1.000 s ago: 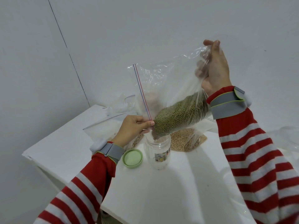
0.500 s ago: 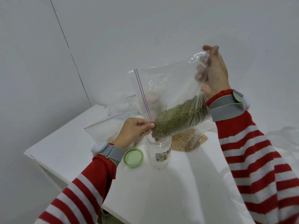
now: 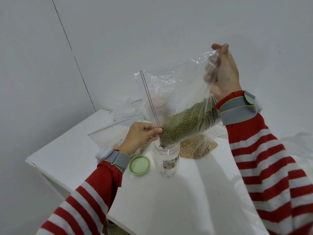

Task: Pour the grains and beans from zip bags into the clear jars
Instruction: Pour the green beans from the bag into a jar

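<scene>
Pouring step: zip bag of green beans [image 3: 189,122], centre frame, tilted with its open corner at the mouth of the clear jar [image 3: 166,160] below, which holds only a little at its bottom. Left hand [image 3: 140,136] pinches the zip corner; right hand [image 3: 223,73], upper right, grips the raised bottom end. Next, likely: lift that end higher, opening kept over the mouth.

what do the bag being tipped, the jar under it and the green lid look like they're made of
The zip bag: thin glossy clear plastic film; it crinkles, and the green beans show through. The jar: clear and rigid, probably plastic, though glass is possible. The lid: opaque pale green, matte, likely moulded plastic.
</scene>
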### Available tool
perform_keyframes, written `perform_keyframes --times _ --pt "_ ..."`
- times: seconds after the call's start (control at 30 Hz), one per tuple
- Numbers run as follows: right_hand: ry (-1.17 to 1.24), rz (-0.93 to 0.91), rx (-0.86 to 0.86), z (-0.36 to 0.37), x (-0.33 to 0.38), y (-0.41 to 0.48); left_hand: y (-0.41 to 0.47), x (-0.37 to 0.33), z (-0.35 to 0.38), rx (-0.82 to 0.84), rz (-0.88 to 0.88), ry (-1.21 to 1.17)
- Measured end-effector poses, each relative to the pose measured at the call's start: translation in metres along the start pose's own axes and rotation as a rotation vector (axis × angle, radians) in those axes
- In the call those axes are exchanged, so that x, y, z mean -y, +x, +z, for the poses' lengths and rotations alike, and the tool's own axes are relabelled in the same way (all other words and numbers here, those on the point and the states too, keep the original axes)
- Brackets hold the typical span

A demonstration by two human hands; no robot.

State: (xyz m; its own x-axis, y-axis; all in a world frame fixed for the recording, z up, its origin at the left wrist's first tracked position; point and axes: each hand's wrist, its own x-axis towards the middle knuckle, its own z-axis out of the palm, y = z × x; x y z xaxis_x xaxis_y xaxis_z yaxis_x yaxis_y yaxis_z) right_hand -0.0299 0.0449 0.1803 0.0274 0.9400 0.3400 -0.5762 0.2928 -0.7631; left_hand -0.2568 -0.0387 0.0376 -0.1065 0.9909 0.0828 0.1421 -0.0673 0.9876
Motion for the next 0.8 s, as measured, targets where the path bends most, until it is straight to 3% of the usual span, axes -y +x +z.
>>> perform_keyframes --times 0.8 --pt "0.048 -0.001 -0.023 -0.003 0.007 0.011 0.007 -0.014 0.006 -0.055 0.022 0.124"
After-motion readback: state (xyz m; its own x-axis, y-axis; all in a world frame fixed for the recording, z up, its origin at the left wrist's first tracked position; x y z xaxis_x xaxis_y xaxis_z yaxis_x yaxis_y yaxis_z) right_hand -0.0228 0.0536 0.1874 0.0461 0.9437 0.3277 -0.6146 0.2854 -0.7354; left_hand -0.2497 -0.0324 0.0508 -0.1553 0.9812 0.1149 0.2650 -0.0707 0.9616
